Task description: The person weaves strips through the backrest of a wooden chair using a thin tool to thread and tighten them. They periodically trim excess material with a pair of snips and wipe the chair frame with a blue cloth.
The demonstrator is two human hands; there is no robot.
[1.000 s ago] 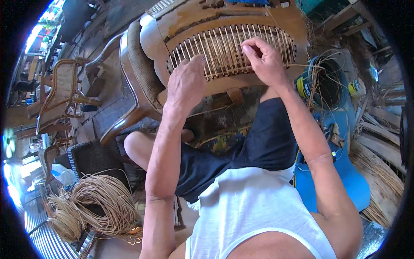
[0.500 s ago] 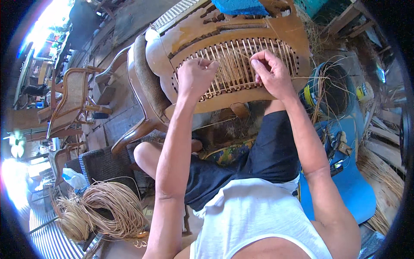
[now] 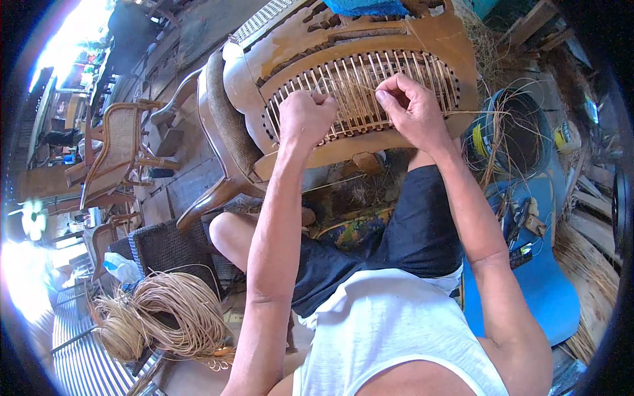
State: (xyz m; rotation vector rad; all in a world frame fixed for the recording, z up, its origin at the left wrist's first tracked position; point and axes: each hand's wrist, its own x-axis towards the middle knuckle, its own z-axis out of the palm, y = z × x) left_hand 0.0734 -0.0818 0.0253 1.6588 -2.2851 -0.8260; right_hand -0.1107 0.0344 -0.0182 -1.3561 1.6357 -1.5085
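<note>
Both hands work at the chair back (image 3: 343, 39): the left hand (image 3: 305, 117) is fisted on the cane strands (image 3: 360, 86), and the right hand (image 3: 411, 105) pinches one strand.

sunlit plank floor (image 3: 191, 148), spare chairs (image 3: 115, 155).

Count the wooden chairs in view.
3 at least: the chair being caned under both hands, an armchair beside it, and a cane-backed chair at far left. Others may be hidden there.
</note>
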